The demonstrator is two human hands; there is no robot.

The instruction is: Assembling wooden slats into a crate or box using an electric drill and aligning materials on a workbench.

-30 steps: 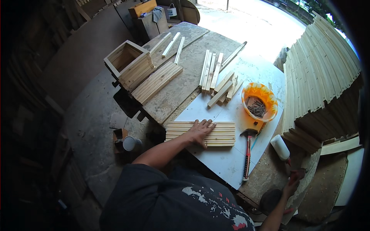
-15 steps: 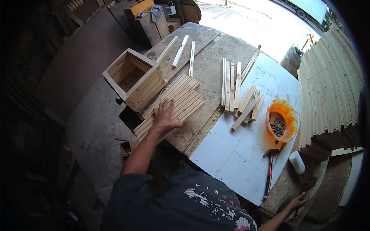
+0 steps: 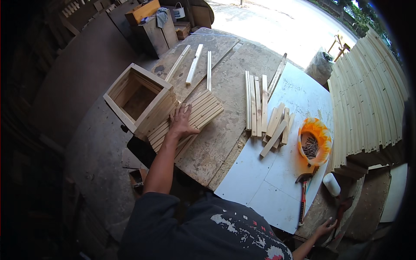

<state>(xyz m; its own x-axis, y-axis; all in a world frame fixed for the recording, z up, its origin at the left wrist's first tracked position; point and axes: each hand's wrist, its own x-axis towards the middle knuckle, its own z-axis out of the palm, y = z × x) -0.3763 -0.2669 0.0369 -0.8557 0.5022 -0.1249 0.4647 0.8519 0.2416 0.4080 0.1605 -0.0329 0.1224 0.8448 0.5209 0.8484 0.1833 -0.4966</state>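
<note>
Quantities: layered pile of slim pale wooden strips (image 3: 207,108), one; stack of rectangular wooden frames (image 3: 158,111), one; red-and-black-handled claw hammer (image 3: 303,198), one; round orange-and-white plastic bowl (image 3: 323,144), one; white cylindrical plastic bottle (image 3: 332,185), one; separate strips (image 3: 194,65) beyond the pile, three.

The left hand (image 3: 181,124) hides part of the slats (image 3: 205,108), and the nails (image 3: 310,149) look too small to count

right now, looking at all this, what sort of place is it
Most likely a woodworking shop: a hammer and an orange-and-white bowl of what look like nails sit to the right, and cut wooden strips lie under the left hand.
</note>
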